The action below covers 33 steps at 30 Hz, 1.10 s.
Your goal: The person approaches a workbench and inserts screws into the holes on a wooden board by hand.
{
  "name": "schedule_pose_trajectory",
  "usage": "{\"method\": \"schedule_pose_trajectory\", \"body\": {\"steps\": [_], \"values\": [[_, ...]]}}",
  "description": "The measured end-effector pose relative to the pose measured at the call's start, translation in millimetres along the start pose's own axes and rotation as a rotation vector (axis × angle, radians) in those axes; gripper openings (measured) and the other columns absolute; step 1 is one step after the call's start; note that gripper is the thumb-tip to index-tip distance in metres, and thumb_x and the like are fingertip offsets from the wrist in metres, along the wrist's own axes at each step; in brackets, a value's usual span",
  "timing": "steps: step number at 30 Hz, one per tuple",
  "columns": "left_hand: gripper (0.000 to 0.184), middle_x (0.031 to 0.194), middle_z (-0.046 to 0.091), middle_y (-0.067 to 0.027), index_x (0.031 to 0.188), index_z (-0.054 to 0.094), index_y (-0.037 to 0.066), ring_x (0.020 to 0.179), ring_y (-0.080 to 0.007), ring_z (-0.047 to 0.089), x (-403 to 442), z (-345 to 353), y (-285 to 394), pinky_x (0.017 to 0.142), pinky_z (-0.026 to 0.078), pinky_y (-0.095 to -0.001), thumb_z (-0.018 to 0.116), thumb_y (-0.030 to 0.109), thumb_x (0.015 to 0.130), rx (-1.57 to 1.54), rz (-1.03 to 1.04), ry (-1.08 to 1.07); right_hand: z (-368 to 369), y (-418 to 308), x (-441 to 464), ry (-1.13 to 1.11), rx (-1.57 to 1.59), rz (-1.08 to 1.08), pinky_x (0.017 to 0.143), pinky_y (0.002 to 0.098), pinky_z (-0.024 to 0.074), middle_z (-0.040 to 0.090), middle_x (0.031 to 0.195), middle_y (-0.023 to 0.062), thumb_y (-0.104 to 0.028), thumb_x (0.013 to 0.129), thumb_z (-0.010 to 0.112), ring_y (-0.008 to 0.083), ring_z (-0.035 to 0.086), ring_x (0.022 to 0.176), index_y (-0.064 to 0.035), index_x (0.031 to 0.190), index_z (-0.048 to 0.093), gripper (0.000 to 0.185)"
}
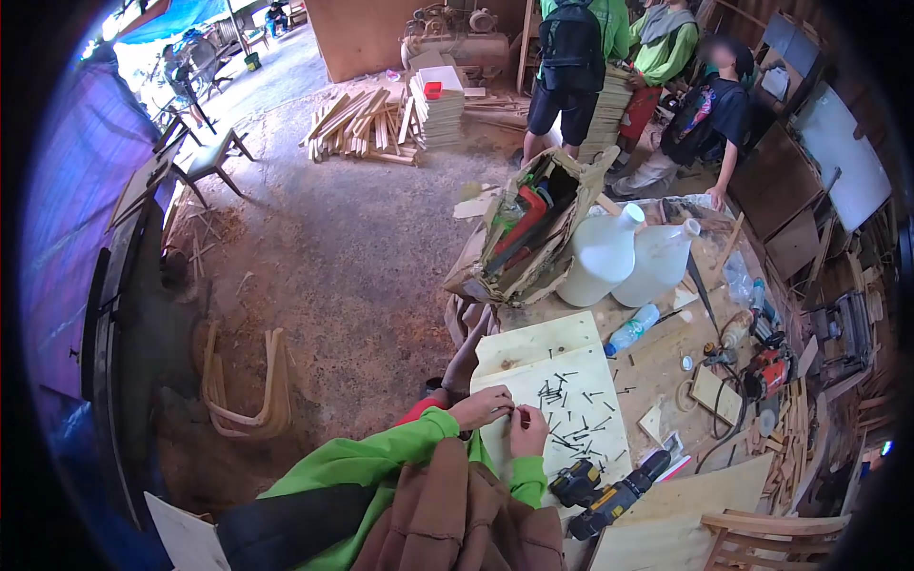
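Note:
My left hand and my right hand meet over the left edge of a light wooden board, fingertips pinched close together. Whatever lies between the fingers is too small to make out. Many dark screws are scattered on the board just right of my hands. A yellow and black cordless drill lies on its side at the board's lower right, its battery end towards my right hand.
Beyond the board stand an open cardboard box of tools and two white jugs. A plastic bottle, a red power tool and wood scraps lie to the right. Several people are behind the table; one rests a hand on it.

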<state>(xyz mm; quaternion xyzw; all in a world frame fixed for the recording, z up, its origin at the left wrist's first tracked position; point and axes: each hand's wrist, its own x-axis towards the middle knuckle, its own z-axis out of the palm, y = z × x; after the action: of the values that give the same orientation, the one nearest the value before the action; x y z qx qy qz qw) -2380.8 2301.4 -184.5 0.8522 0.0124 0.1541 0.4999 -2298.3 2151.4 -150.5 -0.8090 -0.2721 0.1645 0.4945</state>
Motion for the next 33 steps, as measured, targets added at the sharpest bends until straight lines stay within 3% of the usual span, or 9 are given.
{"method": "schedule_pose_trajectory", "body": {"steps": [8,11,14,17,20,23,29,33], "values": [[0.015,0.096,0.058,-0.0133,0.097,0.065,0.0,0.093,-0.0315,0.059,-2,8,-7,0.082,0.049,-0.0391,0.067,0.007,0.084,0.147,0.034,0.017,7,13,5,-0.016,-0.018,-0.057,0.067,0.0339,0.0532,0.064,0.087,0.0137,-0.004,0.087,0.065,0.0238,0.065,0.072,0.002,0.095,0.064,0.01],[0.016,0.098,0.058,-0.0113,0.097,0.064,0.002,0.094,-0.0297,0.058,-3,14,-11,0.081,0.049,-0.0399,0.067,0.009,0.083,0.242,0.067,0.029,8,9,6,-0.037,-0.105,-0.142,0.066,0.0336,0.053,0.063,0.087,0.0134,-0.004,0.088,0.065,0.0241,0.064,0.072,0.002,0.094,0.063,0.009],[0.016,0.097,0.057,-0.008,0.097,0.064,0.006,0.093,-0.0258,0.057,-6,13,-6,0.079,0.045,-0.0387,0.068,0.013,0.083,0.405,0.072,0.064,5,-2,6,-0.065,-0.112,-0.123,0.067,0.0387,0.0512,0.061,0.09,0.0161,-0.005,0.088,0.063,0.0315,0.062,0.074,0.0007,0.094,0.061,0.008],[0.015,0.092,0.054,-0.0049,0.097,0.065,0.011,0.091,-0.0215,0.055,-4,5,5,0.078,0.039,-0.036,0.067,0.017,0.083,0.448,0.08,0.097,8,8,7,-0.035,-0.068,-0.09,0.069,0.0395,0.0515,0.061,0.09,0.0166,-0.004,0.088,0.063,0.0323,0.062,0.076,0.0007,0.094,0.061,0.008],[0.013,0.091,0.054,-0.0026,0.095,0.065,0.012,0.088,-0.02,0.055,-5,5,6,0.076,0.037,-0.035,0.068,0.018,0.084,0.455,0.092,0.106,4,2,5,0.01,-0.013,-0.002,0.068,0.0339,0.0539,0.062,0.09,0.0146,-0.002,0.088,0.064,0.025,0.064,0.075,0.0025,0.094,0.062,0.008],[0.014,0.09,0.055,-0.0016,0.094,0.065,0.013,0.088,-0.0195,0.055,-5,10,5,0.077,0.037,-0.0352,0.069,0.019,0.083,0.492,0.074,0.125,8,23,7,-0.017,-0.155,-0.197,0.067,0.0337,0.0542,0.062,0.09,0.0142,-0.003,0.089,0.064,0.0251,0.065,0.076,0.0027,0.094,0.062,0.008],[0.017,0.089,0.055,-0.0017,0.093,0.066,0.013,0.089,-0.0192,0.056,-6,10,5,0.077,0.037,-0.0354,0.072,0.019,0.079,0.458,0.06,0.145,7,3,8,-0.003,-0.057,-0.072,0.068,0.0338,0.055,0.063,0.09,0.014,-0.002,0.087,0.066,0.0253,0.066,0.075,0.0027,0.096,0.063,0.011],[0.018,0.09,0.056,-0.0018,0.093,0.066,0.013,0.09,-0.0193,0.056,-6,8,2,0.077,0.038,-0.0357,0.073,0.018,0.078,0.426,0.057,0.116,8,5,5,-0.013,-0.074,-0.131,0.067,0.0362,0.0527,0.062,0.089,0.0144,-0.003,0.086,0.067,0.028,0.064,0.074,0.0016,0.095,0.064,0.01]]}}
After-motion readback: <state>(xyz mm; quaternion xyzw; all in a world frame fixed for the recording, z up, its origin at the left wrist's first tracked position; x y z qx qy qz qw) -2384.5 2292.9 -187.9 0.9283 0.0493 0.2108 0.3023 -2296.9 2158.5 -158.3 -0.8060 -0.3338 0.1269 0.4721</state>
